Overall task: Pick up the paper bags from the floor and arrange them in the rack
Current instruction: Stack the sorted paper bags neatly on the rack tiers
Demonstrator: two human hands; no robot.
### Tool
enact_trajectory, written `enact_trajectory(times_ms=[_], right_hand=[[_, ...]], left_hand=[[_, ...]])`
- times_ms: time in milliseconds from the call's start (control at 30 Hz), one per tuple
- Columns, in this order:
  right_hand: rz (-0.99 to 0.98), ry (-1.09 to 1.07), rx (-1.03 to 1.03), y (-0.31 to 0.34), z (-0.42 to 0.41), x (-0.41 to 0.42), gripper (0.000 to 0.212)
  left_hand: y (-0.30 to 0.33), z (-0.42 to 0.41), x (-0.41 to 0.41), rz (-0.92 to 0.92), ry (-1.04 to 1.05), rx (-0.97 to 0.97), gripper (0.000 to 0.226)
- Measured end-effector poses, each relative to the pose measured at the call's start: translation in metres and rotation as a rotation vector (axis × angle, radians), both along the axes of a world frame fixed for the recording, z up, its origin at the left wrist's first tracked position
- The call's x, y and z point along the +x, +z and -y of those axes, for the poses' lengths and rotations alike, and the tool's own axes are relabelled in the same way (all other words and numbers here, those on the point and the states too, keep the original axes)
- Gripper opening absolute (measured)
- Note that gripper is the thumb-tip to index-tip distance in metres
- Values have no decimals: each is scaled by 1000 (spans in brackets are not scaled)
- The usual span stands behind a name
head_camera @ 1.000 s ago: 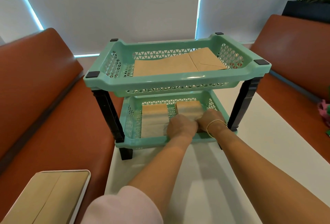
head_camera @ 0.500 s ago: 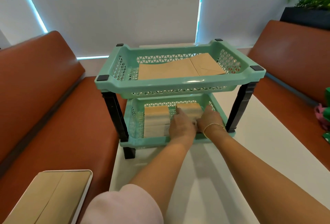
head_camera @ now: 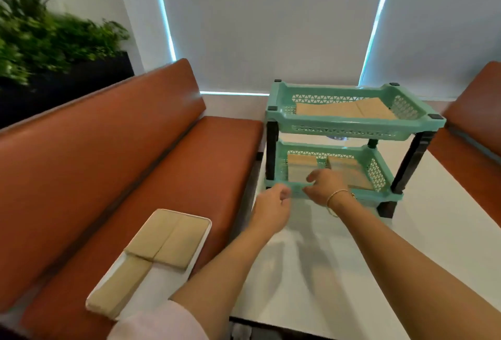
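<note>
Mint-green two-tier plastic rack with black legs (head_camera: 352,125), standing on the white table (head_camera: 311,272). Both hands are in front of the lower tier's front rim and hold nothing. The left hand (head_camera: 271,205) has its fingers loosely curled, just short of the rim; the right hand (head_camera: 324,186), with a thin bracelet at the wrist, has its fingers relaxed and bent over the rim.

Flat brown paper bags lie on the upper tier (head_camera: 344,109); two folded stacks of the same bags sit side by side in the lower tier (head_camera: 302,168).

More flat brown paper bags (head_camera: 162,242) rest on a white rectangular tray (head_camera: 202,234) on the rust-brown upholstered bench (head_camera: 135,177), to the person's left, well apart from the rack.

The step in hand appears to be the close of one placement in the lower tier. The next move likely calls for a leftward reach to the tray, a grip on a bag, and a carry to a free spot in the rack.
</note>
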State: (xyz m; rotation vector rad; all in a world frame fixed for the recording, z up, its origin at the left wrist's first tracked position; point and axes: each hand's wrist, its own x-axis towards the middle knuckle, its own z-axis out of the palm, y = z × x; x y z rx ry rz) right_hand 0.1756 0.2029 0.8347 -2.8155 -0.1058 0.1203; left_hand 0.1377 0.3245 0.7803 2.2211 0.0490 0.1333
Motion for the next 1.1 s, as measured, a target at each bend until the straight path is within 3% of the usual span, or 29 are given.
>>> enact_trajectory(times_ms=[200, 433, 633, 800, 1100], right_hand=[[-93, 240, 64, -17, -108, -60, 32], [-298, 381, 152, -73, -214, -84, 28], [-457, 410, 122, -142, -274, -66, 28], [-521, 449, 73, -188, -314, -41, 30], [-592, 513, 74, -246, -367, -20, 27]], left_hand=[[-29, -126, -75, -119, 322, -10, 23], [-99, -263, -129, -483, 650, 73, 34], [-175, -352, -143, -769, 766, 228, 39], [-224, -407, -118, -817, 691, 312, 47], [-280, -447, -95, -1046, 437, 347, 91]])
